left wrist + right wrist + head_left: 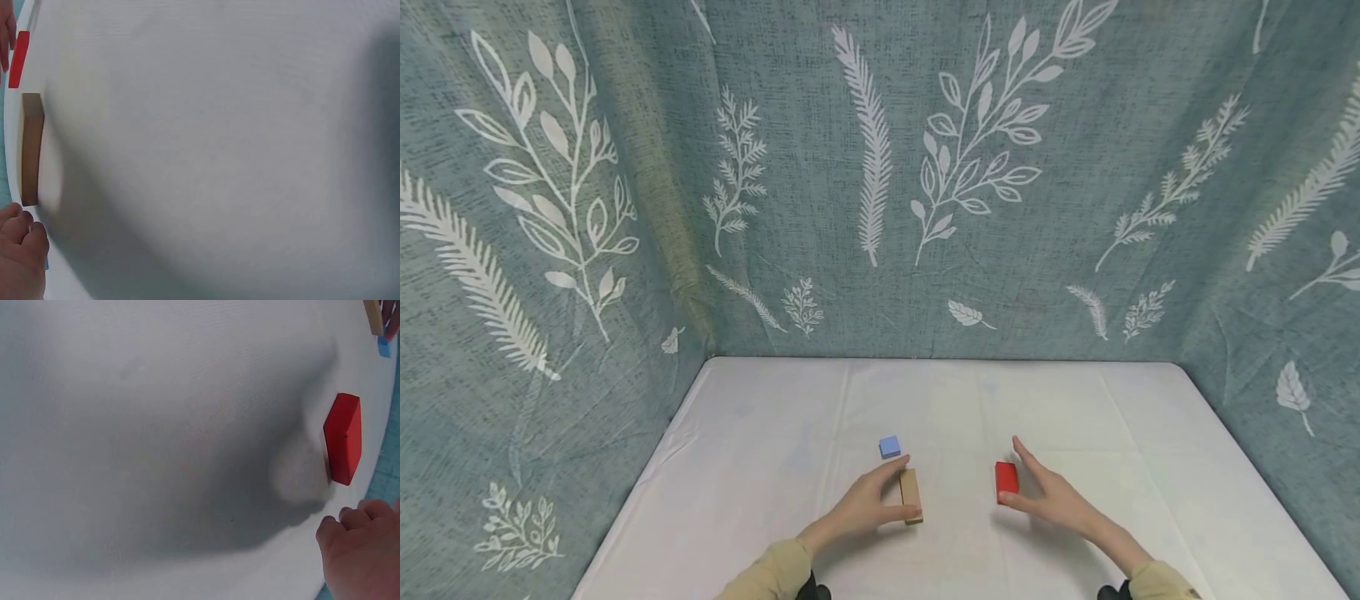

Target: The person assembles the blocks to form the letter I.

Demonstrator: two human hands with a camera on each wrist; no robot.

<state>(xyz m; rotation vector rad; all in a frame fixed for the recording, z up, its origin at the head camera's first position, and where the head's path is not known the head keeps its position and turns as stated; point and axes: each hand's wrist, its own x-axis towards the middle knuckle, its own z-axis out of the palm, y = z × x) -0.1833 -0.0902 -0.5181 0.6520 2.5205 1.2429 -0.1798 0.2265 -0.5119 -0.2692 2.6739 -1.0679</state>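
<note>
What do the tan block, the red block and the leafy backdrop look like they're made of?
Tan block: probably bare wood, matte, from its plain brown surface. Red block: smooth-looking painted wood or plastic, unclear which; evenly coloured, crisp edges. Leafy backdrop: fabric, matte, given its folds and woven texture.

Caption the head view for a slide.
Left hand at a tan oblong block, right hand at a red block, with a blue block farther back on the white table.
</note>
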